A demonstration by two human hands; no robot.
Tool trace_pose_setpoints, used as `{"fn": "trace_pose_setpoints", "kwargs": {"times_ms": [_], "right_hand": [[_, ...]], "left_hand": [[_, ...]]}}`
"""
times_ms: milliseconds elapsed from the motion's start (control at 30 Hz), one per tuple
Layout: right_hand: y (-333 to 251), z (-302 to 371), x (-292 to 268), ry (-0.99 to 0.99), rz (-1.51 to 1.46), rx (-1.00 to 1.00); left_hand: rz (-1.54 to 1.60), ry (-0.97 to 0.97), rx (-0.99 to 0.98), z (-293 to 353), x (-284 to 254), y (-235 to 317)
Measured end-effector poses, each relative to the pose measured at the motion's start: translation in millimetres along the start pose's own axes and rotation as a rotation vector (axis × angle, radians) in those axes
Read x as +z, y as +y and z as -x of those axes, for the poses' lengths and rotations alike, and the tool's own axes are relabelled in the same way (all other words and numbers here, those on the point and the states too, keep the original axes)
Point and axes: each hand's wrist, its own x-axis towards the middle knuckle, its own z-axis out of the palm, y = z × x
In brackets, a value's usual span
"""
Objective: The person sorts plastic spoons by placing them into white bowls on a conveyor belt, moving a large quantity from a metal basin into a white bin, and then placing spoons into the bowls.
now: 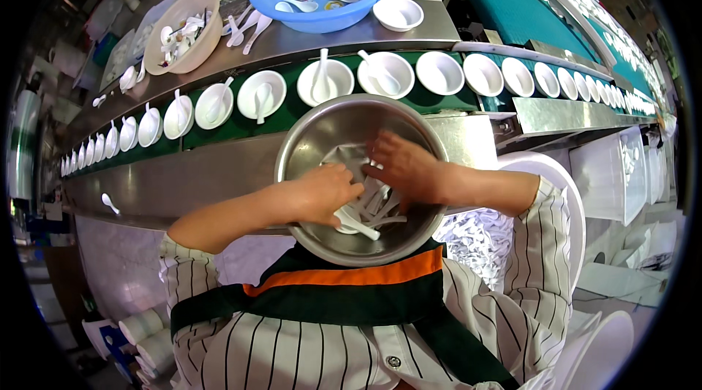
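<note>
A steel mixing bowl [311, 143] sits in front of my body with several white spoons [376, 200] in it. My left hand [325, 192] is over the bowl's left side, its fingers curled. Its thumb and fingertips close on a white spoon whose handle points down to the right. Over the right half hovers my right hand [402, 163], smeared by motion, so its finger positions and anything in it are unclear. Beyond the steel bowl, a row of small white bowls [440, 73] stands on a green belt [241, 127]. Spoons rest in many on the left and middle.
A blue basin [322, 21] holding spoons stands behind the belt, with a white bowl [398, 13] beside it. To its left is a cream basin [197, 57] of spoons. One spoon [110, 204] lies on the left counter. A white tub [575, 207] of white scraps is at my right.
</note>
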Motion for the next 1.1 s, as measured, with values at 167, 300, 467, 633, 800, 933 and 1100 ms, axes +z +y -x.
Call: {"fn": "trace_pose_setpoints", "kwargs": {"times_ms": [167, 300, 467, 633, 800, 933, 1100], "right_hand": [[-0.3, 25.8, 43.4, -0.041, 0.009, -0.025], [11.8, 59.7, 9.3, -0.152, -0.176, -0.058], [82.9, 111.6, -49.7, -0.129, -0.852, 0.122], [184.2, 124.9, 12.7, 0.461, -0.817, 0.726], [243.4, 116.4, 102.5, 0.224, -0.858, 1.017], [257.9, 139.6, 104.8, 0.500, -0.961, 1.058], [272.2, 169.7, 107.2, 0.554, -0.651, 1.329]], "left_hand": [[-0.089, -0.003, 0.040, -37.2, 14.3, 19.7], [0.041, -0.176, -0.056, -53.5, -9.6, 28.2], [0.285, -0.183, -0.093, -63.7, -48.6, 27.8], [0.248, -0.170, -0.021, -104.0, -55.4, 40.7], [0.519, -0.105, 0.085, -150.3, -80.1, 48.6], [0.974, 0.445, -0.159, -175.6, -104.5, 23.9], [0.696, 0.866, -0.467, -223.5, -91.7, -52.3]]}}
